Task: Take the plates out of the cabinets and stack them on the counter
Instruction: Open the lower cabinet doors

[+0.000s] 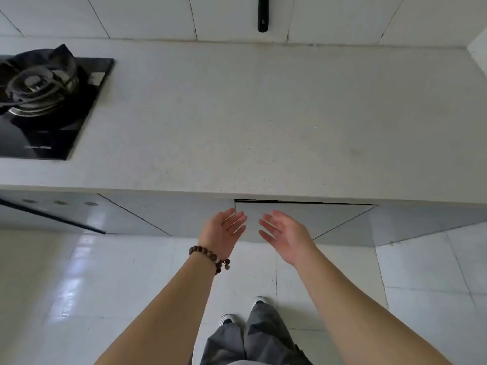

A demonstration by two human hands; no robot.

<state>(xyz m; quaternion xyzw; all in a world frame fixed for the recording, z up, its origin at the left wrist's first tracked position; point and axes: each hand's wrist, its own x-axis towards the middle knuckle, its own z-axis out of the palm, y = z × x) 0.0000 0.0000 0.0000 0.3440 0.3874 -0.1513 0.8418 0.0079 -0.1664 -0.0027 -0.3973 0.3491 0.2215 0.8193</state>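
Note:
Below the light speckled counter (237, 114) runs a row of grey cabinet doors. The door (316, 214) right of centre stands slightly ajar, with a dark gap along its top edge. My left hand (224, 231), with a brown bead bracelet at the wrist, and my right hand (283, 234) reach side by side toward that door. Both palms face each other with fingers apart and nothing in them. No plates are in sight; the cabinet's inside is hidden.
A black gas hob (44, 106) with a burner sits at the counter's left end. A black handle (263, 14) hangs on the tiled back wall. A dark bar (52, 217) juts out below the hob. My feet (245, 312) stand on glossy white floor tiles.

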